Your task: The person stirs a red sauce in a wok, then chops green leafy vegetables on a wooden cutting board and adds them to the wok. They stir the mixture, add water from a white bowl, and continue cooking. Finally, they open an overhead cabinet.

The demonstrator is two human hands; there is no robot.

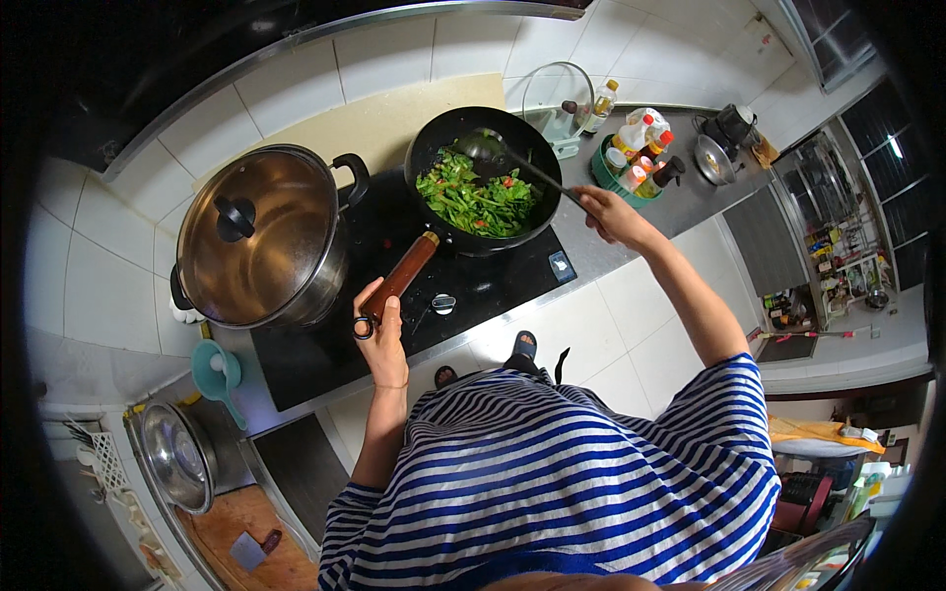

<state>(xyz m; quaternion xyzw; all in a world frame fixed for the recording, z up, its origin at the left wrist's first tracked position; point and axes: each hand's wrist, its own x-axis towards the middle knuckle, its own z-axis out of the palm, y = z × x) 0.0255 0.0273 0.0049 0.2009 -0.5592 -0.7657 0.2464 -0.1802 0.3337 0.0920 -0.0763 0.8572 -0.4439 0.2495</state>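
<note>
My left hand (385, 332) is closed around the brown wooden handle (403, 275) of a black wok (484, 240) on the cooktop. A metal ring at the handle's end lies by my fingers. My right hand (610, 216) grips the dark shaft of a ladle (543, 177), whose bowl rests inside the wok, at its far side. Leafy greens (473, 196) with small red pieces lie in the wok, mostly nearer to me than the ladle's bowl.
A large lidded steel pot (259, 236) stands left of the wok. To the right are a green basket (607, 176) of bottles and an upright glass lid (558, 92). A teal dipper (214, 373), a steel basin (176, 458) and a cleaver (248, 550) on a wooden board are at lower left.
</note>
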